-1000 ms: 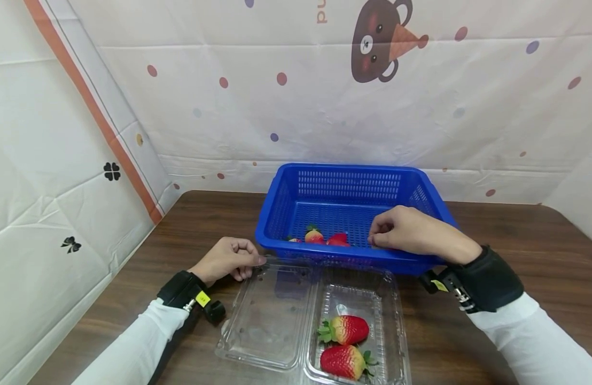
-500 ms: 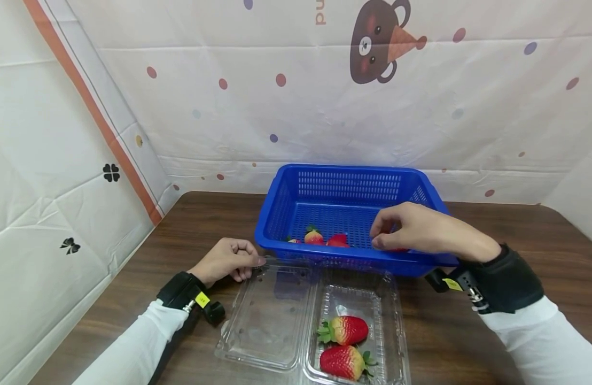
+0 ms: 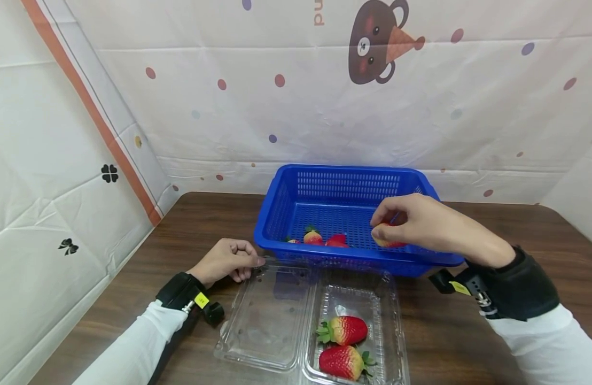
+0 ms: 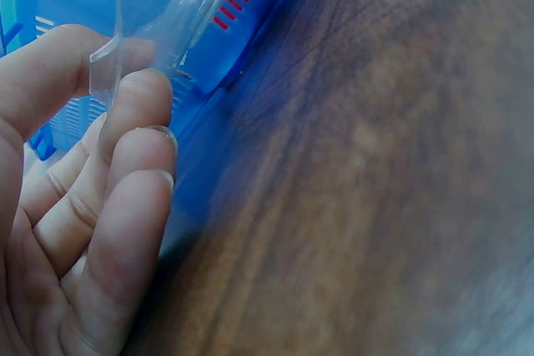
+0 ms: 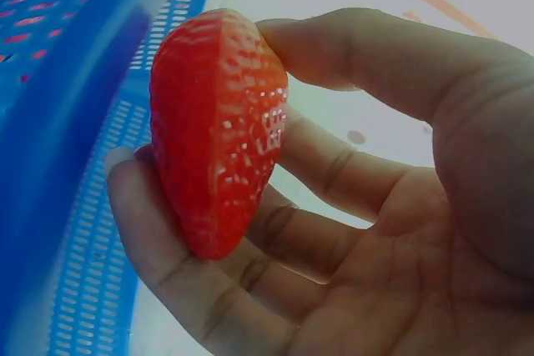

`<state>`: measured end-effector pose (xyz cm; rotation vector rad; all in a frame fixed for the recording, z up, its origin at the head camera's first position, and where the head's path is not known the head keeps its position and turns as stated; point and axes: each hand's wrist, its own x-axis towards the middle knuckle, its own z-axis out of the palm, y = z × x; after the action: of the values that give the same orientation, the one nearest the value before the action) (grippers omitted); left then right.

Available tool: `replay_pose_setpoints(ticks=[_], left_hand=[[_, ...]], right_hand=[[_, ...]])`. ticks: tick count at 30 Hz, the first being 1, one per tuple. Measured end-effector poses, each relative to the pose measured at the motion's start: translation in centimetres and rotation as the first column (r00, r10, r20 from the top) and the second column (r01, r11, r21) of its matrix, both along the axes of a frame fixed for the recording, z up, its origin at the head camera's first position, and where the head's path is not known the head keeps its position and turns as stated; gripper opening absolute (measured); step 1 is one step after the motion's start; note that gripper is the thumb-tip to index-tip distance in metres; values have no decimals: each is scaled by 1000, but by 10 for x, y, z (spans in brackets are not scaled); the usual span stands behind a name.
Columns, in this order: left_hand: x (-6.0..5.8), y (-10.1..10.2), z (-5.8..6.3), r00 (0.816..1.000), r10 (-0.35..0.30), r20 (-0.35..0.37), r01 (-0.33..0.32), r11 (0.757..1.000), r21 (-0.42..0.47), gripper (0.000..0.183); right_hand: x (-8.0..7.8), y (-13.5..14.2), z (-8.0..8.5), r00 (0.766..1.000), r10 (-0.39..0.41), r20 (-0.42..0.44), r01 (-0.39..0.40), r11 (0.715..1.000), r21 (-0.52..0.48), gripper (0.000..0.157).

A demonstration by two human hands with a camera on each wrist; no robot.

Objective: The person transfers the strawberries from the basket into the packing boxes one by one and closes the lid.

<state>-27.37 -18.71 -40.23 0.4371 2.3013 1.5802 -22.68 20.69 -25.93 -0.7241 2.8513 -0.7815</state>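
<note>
Over the right part of the blue basket (image 3: 346,255), my right hand (image 3: 421,223) grips a strawberry (image 5: 219,135) between thumb and fingers. Its red tip points down in the right wrist view. My left hand (image 3: 228,261) pinches the back left corner of a clear plastic clamshell box (image 3: 272,321), thumb and forefinger on the thin lip (image 4: 104,72). The box lies opened flat in front of the basket. Two strawberries, one (image 3: 343,330) behind the other (image 3: 343,362), lie on their sides in its right half. Several more strawberries (image 3: 313,237) sit in the basket's near left part.
A brown wooden table (image 3: 450,331) carries everything. White printed cloth (image 3: 219,117) hangs behind and on the left side. The basket's near rim stands right at the box's back edge. Black camera straps (image 3: 517,283) wrap both wrists.
My right hand has risen from the basket and shifted slightly right, bringing the gripped strawberry into sight. The left hand keeps its pinch on the box corner.
</note>
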Motion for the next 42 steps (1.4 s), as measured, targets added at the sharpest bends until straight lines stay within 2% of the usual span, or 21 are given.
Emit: replay_pose_setpoints(ticks=[7,16,17,24,30,33,37,42], left_hand=[[14,5,19,1000,-9,-9,9,1000,9,23],[15,5,21,1000,-6,-8,6,1000,8,22],[15,5,20,1000,-4,-6,4,1000,4,22],[-1,-3,-2,1000,1,-8,-1,1000,-4,25],[-2,-3,-5,1000,0,-17,0,1000,5,29],[-2,-3,-5,1000,3,-18,-3,1000,-3,29],[-2,-2,-5,1000,4,-20,-4,1000,-11,30],[-2,-2,-5,1000,-2,-26,2,1000,-7,29]], right_hand=[[10,-4,7,999,5,-47,-6,1000,-9,14],[24,-13,15,995,30,-99,-30,1000,9,18],[25,-14,15,994,32,-104,-31,999,11,17],[37,-21,19,993,61,-97,-61,998,-5,16],[44,-27,17,994,81,-76,-81,997,1,11],[45,-29,16,990,114,-85,-115,993,0,10],[48,-33,13,983,154,-97,-155,988,0,11],[52,-39,10,978,203,-55,-204,979,-14,17]])
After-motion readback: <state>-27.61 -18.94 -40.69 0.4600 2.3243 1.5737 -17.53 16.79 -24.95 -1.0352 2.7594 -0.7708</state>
